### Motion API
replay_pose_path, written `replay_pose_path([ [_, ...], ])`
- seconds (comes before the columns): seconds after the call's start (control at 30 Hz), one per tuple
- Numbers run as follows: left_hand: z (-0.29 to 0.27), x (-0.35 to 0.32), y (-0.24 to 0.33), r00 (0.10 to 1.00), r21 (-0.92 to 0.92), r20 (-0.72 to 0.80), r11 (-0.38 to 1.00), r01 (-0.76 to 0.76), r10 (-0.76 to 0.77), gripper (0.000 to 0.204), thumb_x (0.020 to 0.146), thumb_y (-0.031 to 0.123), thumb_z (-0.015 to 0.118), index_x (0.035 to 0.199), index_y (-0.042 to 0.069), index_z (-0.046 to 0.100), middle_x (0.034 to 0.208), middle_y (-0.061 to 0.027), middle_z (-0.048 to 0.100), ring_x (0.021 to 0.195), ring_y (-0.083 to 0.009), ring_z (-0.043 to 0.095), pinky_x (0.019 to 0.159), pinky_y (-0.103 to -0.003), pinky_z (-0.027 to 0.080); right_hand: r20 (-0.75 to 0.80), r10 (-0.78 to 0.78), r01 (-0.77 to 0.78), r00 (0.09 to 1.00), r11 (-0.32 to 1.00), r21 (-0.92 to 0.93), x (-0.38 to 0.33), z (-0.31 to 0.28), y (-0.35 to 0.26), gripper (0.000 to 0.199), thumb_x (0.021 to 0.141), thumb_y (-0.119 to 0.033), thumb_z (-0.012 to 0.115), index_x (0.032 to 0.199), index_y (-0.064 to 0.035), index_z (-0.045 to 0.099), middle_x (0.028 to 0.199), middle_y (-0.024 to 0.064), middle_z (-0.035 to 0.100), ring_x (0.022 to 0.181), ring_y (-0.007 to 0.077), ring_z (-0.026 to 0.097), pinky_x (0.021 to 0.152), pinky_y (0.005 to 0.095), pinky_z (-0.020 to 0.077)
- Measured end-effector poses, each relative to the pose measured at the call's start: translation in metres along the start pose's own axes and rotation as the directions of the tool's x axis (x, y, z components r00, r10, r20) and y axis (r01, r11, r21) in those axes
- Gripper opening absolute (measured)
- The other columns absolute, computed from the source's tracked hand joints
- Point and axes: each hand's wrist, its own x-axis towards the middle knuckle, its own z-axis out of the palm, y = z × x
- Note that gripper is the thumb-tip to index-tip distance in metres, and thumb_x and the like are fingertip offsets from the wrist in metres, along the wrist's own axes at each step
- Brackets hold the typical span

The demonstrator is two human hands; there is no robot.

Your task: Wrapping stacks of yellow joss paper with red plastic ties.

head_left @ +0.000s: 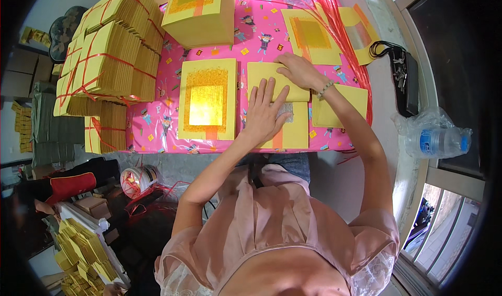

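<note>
Pink tabletop [157,134] bears a half-folded yellow sheet [285,126].

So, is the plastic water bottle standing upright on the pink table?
No, the water bottle lies on its side on the ledge by the window, off the pink table.

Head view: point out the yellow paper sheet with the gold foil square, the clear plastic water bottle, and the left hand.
Yellow paper sheet with gold foil square [207,105], head view, on the foil.
Clear plastic water bottle [438,141], head view, on its label.
Left hand [264,114], head view, back of the hand.

Pink-clothed table [157,123] under yellow sheets [206,98]
</note>
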Motion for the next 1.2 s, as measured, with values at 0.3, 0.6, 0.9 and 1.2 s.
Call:
replay_pose_path([
  [0.3,0.002,0.002,0.000,1.000,0.013,0.003,1.000,-0.010,0.010,0.070,0.090,0.042,0.061,0.150,0.015,0.038,0.152,-0.0283,0.030,0.141,-0.0482,0.026,0.115,-0.059,0.021,-0.057,-0.030,0.028,0.998,0.999,-0.042,-0.001,0.004,0.002,0.036,0.095,-0.023,0.058,0.125,-0.0029,0.057,0.121,0.0160,0.060,0.118,0.0322,0.055,0.097,0.0434,0.0457],
  [0.6,0.000,0.001,-0.001,1.000,0.003,0.012,1.000,0.010,-0.010,0.068,0.091,0.042,0.061,0.151,0.017,0.039,0.153,-0.0254,0.030,0.141,-0.0469,0.026,0.115,-0.058,0.021,0.067,0.086,-0.070,0.994,0.974,-0.216,-0.059,-0.028,-0.042,0.029,0.088,-0.025,0.065,0.104,-0.0003,0.063,0.095,0.0186,0.066,0.094,0.0376,0.065,0.080,0.0481,0.0515],
  [0.9,0.001,-0.001,0.000,0.999,0.024,0.032,1.000,-0.003,0.002,0.067,0.091,0.043,0.060,0.150,0.015,0.041,0.154,-0.0270,0.029,0.142,-0.0483,0.024,0.115,-0.058,0.020,0.179,0.035,-0.004,0.983,0.985,-0.171,-0.063,-0.003,-0.027,0.028,0.087,-0.021,0.065,0.105,0.0006,0.065,0.093,0.0202,0.069,0.093,0.0382,0.067,0.080,0.0482,0.0520],
  [1.2,0.003,-0.001,-0.002,0.997,0.032,0.079,0.999,0.002,-0.004,0.068,0.092,0.048,0.057,0.150,0.016,0.041,0.156,-0.0277,0.025,0.144,-0.0506,0.019,0.115,-0.059,0.020,0.113,0.030,-0.017,0.993,0.993,-0.118,-0.068,0.008,-0.029,0.028,0.086,-0.015,0.067,0.111,-0.0034,0.064,0.098,0.0200,0.069,0.096,0.0388,0.066,0.083,0.0481,0.0516],
])
